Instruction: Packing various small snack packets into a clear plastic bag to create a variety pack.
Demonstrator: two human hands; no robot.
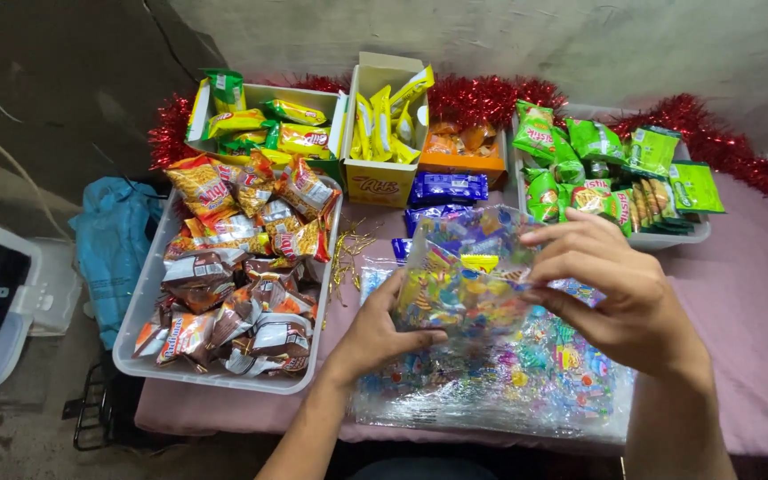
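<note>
1. The left hand (375, 333) gripped the lower left edge of a clear packet of coloured sweets (464, 276), thumb laid across its front.
2. The right hand (611, 289) pinched the packet's right edge, so both hands were clamped on it, held just above the desk (740, 320).
3. Beneath lay a sheet of more clear sweet packets (508, 382), reaching to the desk's near edge.
4. A white tray of snack bags (224, 267) filled the left side, overhanging the desk's left edge.
5. Bare pink cloth lay open only at the right, bordered by red tinsel (757, 169).
</note>
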